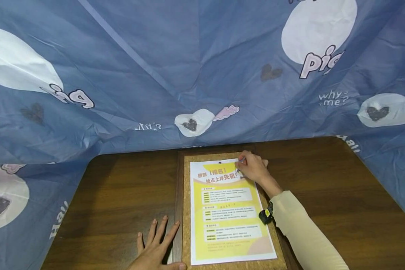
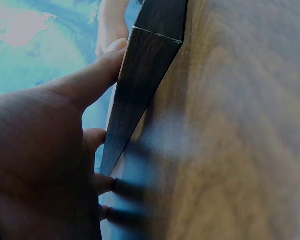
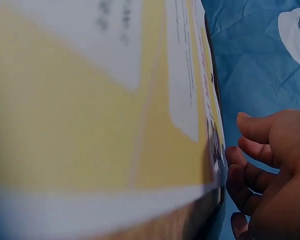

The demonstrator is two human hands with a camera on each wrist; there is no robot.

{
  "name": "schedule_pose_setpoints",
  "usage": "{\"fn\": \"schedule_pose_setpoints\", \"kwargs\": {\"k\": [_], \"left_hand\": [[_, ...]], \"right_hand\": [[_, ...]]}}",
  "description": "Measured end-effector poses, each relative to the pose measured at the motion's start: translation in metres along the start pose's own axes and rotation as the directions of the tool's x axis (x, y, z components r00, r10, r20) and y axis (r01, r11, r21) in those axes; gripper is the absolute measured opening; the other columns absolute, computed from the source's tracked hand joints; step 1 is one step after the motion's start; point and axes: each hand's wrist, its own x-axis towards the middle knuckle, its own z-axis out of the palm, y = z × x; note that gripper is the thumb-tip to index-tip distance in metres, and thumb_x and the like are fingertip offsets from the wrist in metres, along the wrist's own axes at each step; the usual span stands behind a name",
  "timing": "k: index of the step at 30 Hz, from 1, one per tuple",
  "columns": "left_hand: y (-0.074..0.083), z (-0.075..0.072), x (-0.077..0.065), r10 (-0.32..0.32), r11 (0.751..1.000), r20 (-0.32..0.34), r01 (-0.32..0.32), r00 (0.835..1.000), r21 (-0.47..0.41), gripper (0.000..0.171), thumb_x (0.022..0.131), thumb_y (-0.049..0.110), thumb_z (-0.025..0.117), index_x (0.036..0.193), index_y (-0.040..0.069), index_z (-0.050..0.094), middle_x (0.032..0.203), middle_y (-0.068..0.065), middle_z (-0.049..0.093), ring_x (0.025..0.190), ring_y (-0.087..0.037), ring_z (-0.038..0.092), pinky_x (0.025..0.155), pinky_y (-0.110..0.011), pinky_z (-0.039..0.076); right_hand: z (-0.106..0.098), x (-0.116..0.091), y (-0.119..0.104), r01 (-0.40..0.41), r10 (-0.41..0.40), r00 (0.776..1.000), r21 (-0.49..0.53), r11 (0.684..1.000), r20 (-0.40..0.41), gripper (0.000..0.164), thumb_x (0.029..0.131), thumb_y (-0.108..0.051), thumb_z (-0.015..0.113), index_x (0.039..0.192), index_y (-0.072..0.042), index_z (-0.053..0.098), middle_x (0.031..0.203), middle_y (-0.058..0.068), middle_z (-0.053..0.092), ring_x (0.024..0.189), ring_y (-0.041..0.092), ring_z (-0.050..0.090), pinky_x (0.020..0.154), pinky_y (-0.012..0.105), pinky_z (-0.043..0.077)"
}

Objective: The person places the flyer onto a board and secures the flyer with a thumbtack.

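A yellow and white printed poster [image 1: 227,210] lies on a cork board [image 1: 187,195] with a dark wooden frame [image 1: 179,187]. At its top middle sits a small dark round pin head [image 1: 219,162]. My right hand [image 1: 254,168] is at the poster's upper right corner, fingers bent; in the right wrist view, the right hand [image 3: 275,175] has thumb and fingers curved beside the paper's edge. Whether something small lies between the fingertips is unclear. My left hand [image 1: 155,245] rests with spread fingers left of the board, and in the left wrist view its thumb [image 2: 115,55] touches the frame.
The board lies on a dark brown wooden table [image 1: 121,187] with rounded far corners. Behind the table hangs a blue printed cloth [image 1: 148,75]. A black wrist device [image 1: 266,215] is on my right forearm, over the poster's right edge.
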Motion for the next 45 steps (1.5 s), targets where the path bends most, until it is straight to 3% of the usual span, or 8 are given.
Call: {"fn": "schedule_pose_setpoints", "kwargs": {"k": [8, 27, 37, 45], "left_hand": [[0.0, -0.002, 0.001, -0.005, 1.0, 0.008, 0.006, 1.0, -0.01, 0.104, 0.079, 0.065, 0.07, 0.158, 0.02, 0.02, 0.162, -0.023, 0.001, 0.143, -0.054, -0.007, 0.093, -0.084, -0.008], [-0.002, -0.004, 0.007, -0.006, 1.0, 0.001, 0.006, 1.0, -0.01, 0.103, 0.078, 0.065, 0.071, 0.158, 0.02, 0.023, 0.162, -0.023, 0.002, 0.142, -0.056, -0.005, 0.092, -0.085, -0.007], [0.0, -0.005, 0.01, 0.012, 0.998, -0.021, -0.01, 1.0, 0.064, 0.103, 0.078, 0.068, 0.07, 0.157, 0.019, 0.026, 0.161, -0.024, 0.009, 0.142, -0.057, 0.003, 0.092, -0.087, 0.001], [0.0, -0.006, 0.009, 0.004, 0.99, -0.012, -0.003, 1.0, 0.144, 0.102, 0.078, 0.07, 0.067, 0.157, 0.02, 0.026, 0.161, -0.024, 0.014, 0.141, -0.057, 0.011, 0.091, -0.087, 0.008]], "right_hand": [[-0.007, -0.01, 0.008, 0.004, -0.004, 1.0, -0.028, 1.0, -0.004, 0.021, 0.094, -0.027, 0.069, 0.102, -0.008, 0.064, 0.072, -0.001, 0.056, 0.069, 0.021, 0.055, 0.079, 0.052, 0.028], [-0.023, -0.033, 0.001, 0.144, -0.146, 0.989, -0.097, 0.985, -0.007, 0.021, 0.093, -0.023, 0.072, 0.103, -0.006, 0.065, 0.075, -0.003, 0.052, 0.064, 0.016, 0.046, 0.072, 0.048, 0.024], [-0.031, -0.052, -0.001, 0.225, -0.235, 0.972, -0.188, 0.956, -0.031, 0.026, 0.089, -0.024, 0.077, 0.105, -0.005, 0.066, 0.076, 0.0, 0.053, 0.068, 0.017, 0.046, 0.072, 0.05, 0.027], [-0.033, -0.072, 0.0, 0.306, -0.331, 0.942, -0.264, 0.915, -0.054, 0.031, 0.086, -0.023, 0.08, 0.107, -0.005, 0.066, 0.09, 0.007, 0.062, 0.077, 0.024, 0.053, 0.077, 0.054, 0.029]]}}
